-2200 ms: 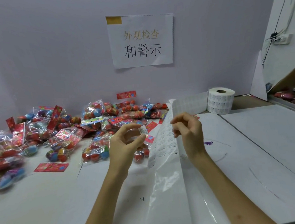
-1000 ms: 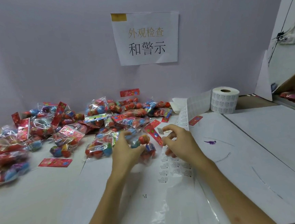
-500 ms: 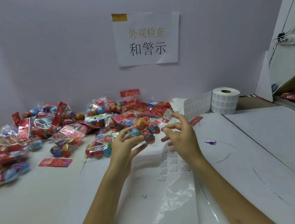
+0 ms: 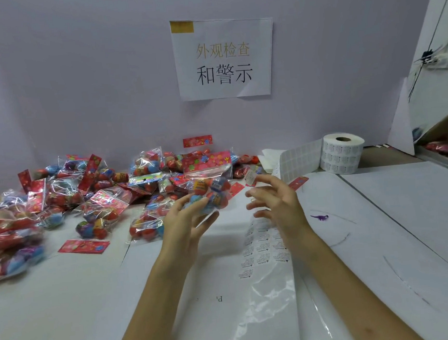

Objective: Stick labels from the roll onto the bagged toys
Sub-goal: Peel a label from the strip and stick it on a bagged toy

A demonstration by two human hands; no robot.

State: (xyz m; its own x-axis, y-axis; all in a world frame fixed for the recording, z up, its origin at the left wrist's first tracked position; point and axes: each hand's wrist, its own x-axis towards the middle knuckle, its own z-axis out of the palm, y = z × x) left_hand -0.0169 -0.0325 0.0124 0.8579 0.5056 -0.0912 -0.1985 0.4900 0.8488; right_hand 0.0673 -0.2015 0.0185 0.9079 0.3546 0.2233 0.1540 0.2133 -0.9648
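**Bag raised in the left hand, label at a right fingertip**

The left hand (image 4: pixel 183 222) holds a bag (image 4: pixel 210 188) of coloured toys up off the table (image 4: pixel 399 208), fingers curled round its lower end from beneath, its red header card on top. Just right of the bag, the right hand (image 4: pixel 278 201) hangs with fingers spread and loosely bent, gripping nothing. A small white label (image 4: pixel 250 177) clings to the tip of its uppermost finger, close to the bag but apart from it.

Under the hands, a strip (image 4: pixel 265 247) of printed labels runs along the table from the roll (image 4: pixel 342 152) at the back right. A pile (image 4: pixel 92 192) of bagged toys fills the left and back, against the wall. A paper sign (image 4: pixel 224 58) hangs above.
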